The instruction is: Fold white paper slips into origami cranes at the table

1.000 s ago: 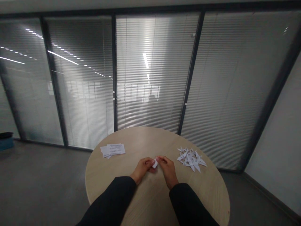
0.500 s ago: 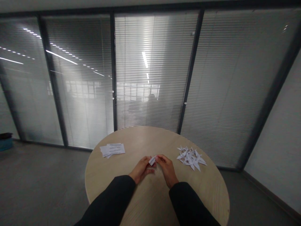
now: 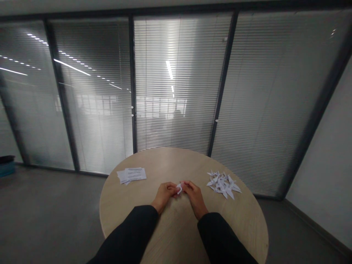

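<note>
The left hand (image 3: 165, 193) and right hand (image 3: 195, 195) both pinch one small white paper (image 3: 179, 188) tight. On the round table (image 3: 121, 209), one paper stack (image 3: 132, 175) sits at ten o'clock, and one pile of many folded paper birds (image 3: 223, 184) at two o'clock.

- 1 camera, worn on the person's head, looks forward and down
- It faces a glass partition (image 3: 176, 91) across a round wooden table (image 3: 123, 209)
- It sits close above the left hand (image 3: 164, 194) and right hand (image 3: 194, 196)

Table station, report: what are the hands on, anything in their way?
Left hand, right hand pinching small folded white paper. Stack of paper slips left, pile of folded paper pieces right, neither touching hands.
</note>
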The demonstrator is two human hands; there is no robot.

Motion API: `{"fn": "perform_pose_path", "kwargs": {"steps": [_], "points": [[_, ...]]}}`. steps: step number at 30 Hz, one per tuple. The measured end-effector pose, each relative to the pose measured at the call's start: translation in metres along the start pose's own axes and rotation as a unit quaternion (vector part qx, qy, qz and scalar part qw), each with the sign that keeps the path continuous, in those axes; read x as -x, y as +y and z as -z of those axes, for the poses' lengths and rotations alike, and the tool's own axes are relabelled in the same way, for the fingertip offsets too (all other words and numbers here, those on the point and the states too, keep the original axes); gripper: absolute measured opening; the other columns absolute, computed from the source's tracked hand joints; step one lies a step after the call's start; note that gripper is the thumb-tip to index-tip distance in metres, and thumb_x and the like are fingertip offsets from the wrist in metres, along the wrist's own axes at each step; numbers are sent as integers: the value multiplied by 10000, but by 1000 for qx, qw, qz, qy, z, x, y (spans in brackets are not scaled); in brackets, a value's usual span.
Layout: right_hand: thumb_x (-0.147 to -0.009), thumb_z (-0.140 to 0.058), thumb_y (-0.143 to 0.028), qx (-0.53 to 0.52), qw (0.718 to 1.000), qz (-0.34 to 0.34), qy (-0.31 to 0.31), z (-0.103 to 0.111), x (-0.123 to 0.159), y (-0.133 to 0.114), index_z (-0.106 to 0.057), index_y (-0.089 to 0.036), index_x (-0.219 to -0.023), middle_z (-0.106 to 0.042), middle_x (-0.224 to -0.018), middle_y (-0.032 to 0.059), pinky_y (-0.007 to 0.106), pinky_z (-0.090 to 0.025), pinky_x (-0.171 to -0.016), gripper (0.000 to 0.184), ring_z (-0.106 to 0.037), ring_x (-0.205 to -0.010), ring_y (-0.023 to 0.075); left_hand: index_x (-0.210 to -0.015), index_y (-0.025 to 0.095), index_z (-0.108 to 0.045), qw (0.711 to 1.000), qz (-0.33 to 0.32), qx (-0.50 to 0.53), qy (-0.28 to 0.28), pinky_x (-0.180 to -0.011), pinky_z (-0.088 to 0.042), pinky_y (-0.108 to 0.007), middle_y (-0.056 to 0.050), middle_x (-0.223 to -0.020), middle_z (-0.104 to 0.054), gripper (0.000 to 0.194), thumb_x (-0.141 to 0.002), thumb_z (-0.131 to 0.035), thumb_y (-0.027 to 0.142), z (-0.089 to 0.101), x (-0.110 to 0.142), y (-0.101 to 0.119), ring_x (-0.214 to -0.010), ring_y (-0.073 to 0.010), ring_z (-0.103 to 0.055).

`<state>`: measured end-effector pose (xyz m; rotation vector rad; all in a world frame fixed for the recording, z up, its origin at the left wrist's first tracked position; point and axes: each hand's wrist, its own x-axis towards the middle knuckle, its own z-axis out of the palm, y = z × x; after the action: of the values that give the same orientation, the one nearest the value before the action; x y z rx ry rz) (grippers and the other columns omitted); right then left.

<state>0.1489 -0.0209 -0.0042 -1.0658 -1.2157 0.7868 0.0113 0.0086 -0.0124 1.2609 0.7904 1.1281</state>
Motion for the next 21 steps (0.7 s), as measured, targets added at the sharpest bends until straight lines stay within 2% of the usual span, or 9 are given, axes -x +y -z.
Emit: {"fn": "perform_pose_path", "kwargs": {"steps": [7, 11, 18, 21], "points": [[-672, -663, -496, 33, 999, 21, -18, 2, -1, 5, -703, -153, -695, -687, -684, 59, 299, -450, -660, 346, -599, -678, 203, -616, 118, -601, 999, -7, -47, -21, -521, -397, -232, -15, -499, -596, 406, -493, -788, 456, -1, 1, 4, -467, -107, -524], [-656, -680, -497, 26, 1000, 6, -17, 4, 0, 3, -711, -151, -694, -691, -679, 59, 301, -450, -655, 349, -599, -671, 205, -616, 114, -595, 999, -5, -38, -31, -519, -390, -226, -13, -501, -590, 427, -485, -792, 469, -1, 3, 5, -470, -104, -523], [-669, -693, -466, -96, 994, -28, -46, 3, 0, 1, -720, -168, -902, -706, -870, 69, 350, -470, -790, 380, -617, -832, 226, -770, 94, -642, 991, 51, 98, -74, -625, -435, -221, -39, -669, -629, 394, -580, -781, 410, 0, 10, 8, -602, -102, -567], [-655, -705, -474, -139, 988, -33, -63, 1, 0, 0, -724, -171, -886, -703, -893, 75, 362, -469, -825, 382, -614, -862, 231, -798, 108, -634, 979, 97, 162, -83, -655, -445, -212, -30, -695, -624, 362, -589, -795, 355, 0, 11, 9, -624, -93, -575]]}}
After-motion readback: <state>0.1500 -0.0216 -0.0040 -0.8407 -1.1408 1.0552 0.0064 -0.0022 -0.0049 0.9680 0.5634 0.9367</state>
